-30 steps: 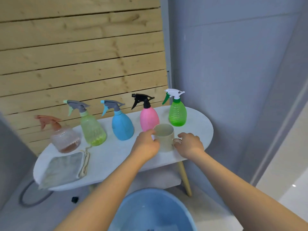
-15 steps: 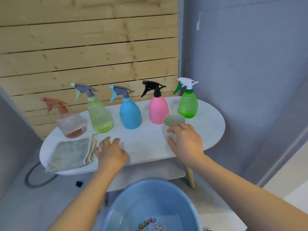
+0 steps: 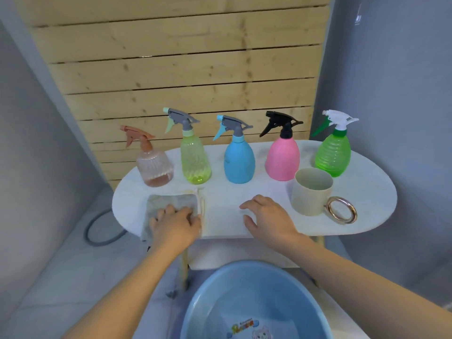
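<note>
A grey cloth (image 3: 168, 199) lies at the front left of the white oval table (image 3: 371, 192). My left hand (image 3: 175, 223) lies on the cloth with bent fingers that gather its near right part. On the bare tabletop, my right hand (image 3: 267, 216) rests with its fingers spread, holding nothing. A beige mug (image 3: 311, 192) with a gold ring handle (image 3: 341, 210) stands upright just to the right of that hand, apart from it.
Several spray bottles stand in a row at the back: peach (image 3: 154, 167), yellow-green (image 3: 195, 160), blue (image 3: 239, 162), pink (image 3: 283, 157), green (image 3: 333, 155). A blue basin (image 3: 220, 302) sits on the floor below me. A grey hose (image 3: 97, 231) lies at the left.
My left hand moved left from the bare tabletop onto the cloth. My right hand let go of the mug and came to rest on the table to its left.
</note>
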### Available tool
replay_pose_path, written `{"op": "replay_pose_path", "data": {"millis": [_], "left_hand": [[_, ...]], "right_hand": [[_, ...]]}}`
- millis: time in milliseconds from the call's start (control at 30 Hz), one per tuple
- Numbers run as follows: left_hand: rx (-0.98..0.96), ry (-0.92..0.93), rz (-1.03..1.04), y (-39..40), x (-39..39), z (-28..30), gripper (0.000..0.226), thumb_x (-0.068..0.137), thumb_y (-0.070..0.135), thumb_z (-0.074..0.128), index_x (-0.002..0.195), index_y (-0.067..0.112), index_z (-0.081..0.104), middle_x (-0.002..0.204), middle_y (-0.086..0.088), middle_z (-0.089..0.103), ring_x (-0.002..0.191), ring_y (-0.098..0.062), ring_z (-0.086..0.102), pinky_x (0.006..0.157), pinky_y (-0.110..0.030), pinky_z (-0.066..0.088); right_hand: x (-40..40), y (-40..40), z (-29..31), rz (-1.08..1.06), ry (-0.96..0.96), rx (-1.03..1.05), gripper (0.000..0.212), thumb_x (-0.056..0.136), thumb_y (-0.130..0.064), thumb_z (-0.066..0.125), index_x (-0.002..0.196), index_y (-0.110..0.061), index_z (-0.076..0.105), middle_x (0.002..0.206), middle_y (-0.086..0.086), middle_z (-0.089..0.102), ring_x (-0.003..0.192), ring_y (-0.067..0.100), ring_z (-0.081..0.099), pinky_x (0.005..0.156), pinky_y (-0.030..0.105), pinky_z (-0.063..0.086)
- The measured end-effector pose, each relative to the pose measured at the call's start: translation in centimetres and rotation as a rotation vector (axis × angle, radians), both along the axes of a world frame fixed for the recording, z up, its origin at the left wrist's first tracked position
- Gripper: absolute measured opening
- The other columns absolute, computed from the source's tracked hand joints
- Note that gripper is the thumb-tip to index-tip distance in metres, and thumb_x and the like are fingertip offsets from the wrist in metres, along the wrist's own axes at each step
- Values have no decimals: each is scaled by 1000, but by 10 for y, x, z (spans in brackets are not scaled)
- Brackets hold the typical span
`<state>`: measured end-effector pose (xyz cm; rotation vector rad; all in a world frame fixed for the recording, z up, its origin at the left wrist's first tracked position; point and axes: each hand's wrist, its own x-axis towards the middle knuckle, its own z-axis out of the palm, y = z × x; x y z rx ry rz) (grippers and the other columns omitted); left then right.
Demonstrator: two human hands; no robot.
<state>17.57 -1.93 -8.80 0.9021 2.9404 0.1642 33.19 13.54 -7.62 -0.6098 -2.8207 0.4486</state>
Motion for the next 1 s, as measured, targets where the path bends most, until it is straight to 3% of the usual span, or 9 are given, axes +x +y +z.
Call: {"op": "replay_pose_path", "data": {"millis": [67,100,200,300,567,800,900,1000], "left_hand": [[-17,64,-67,0,4,-2,67,75,72,23,119,31,52,122,-7,44,121,-29,35,97,-40,24],[-18,52,-82,0,2,-4,73,74,77,21,127,33,45,132,-10,37,129,-30,27,103,-43,18],[-54,-45,-103,0,-19,-16,70,88,69,27,149,38,11,159,-10,-3,145,-34,-8,114,-54,-8],[-75,-14,-103,-11,-38,-20,67,93,61,25,149,40,-4,160,-6,-10,146,-27,-13,115,-52,-10],[-22,-26,81,-34,-114,-24,68,89,63,24,149,43,-2,161,-1,-4,147,-22,-8,116,-50,-5],[-28,-49,-51,-29,-90,-29,68,87,64,27,148,47,3,161,3,-6,147,-22,-8,116,-48,-3],[-74,-72,-112,-23,-71,-27,77,77,68,15,148,45,-2,160,3,-11,146,-23,-12,115,-48,-5],[-116,-94,-181,-12,-47,-21,72,86,71,20,148,44,-6,159,1,-16,145,-25,-17,115,-48,-8]], "right_hand": [[-10,-2,-8,33,-15,10,39,94,-28,44,132,-22,50,129,-1,50,119,21,44,100,30,33],[-18,-4,-12,72,-18,18,41,92,-28,43,133,-22,50,131,0,50,121,22,43,102,31,31],[-51,-13,-19,166,-48,7,44,95,-28,41,139,-24,43,144,0,40,131,23,35,106,30,24],[-77,-25,-22,231,-13,5,44,97,-26,40,141,-24,39,150,0,34,135,22,30,108,32,22],[-146,-53,-28,293,52,-60,43,99,-23,39,142,-20,39,148,0,35,135,20,30,111,29,19],[-123,-36,-41,102,224,-81,33,90,-11,44,118,-11,62,117,6,61,109,26,52,96,35,38],[-103,-26,-40,62,163,-28,31,90,-8,47,117,-11,62,114,6,61,107,27,52,94,33,37],[-78,-15,-31,26,9,68,36,91,-13,44,125,-16,57,122,3,57,112,25,49,96,31,35]]}}
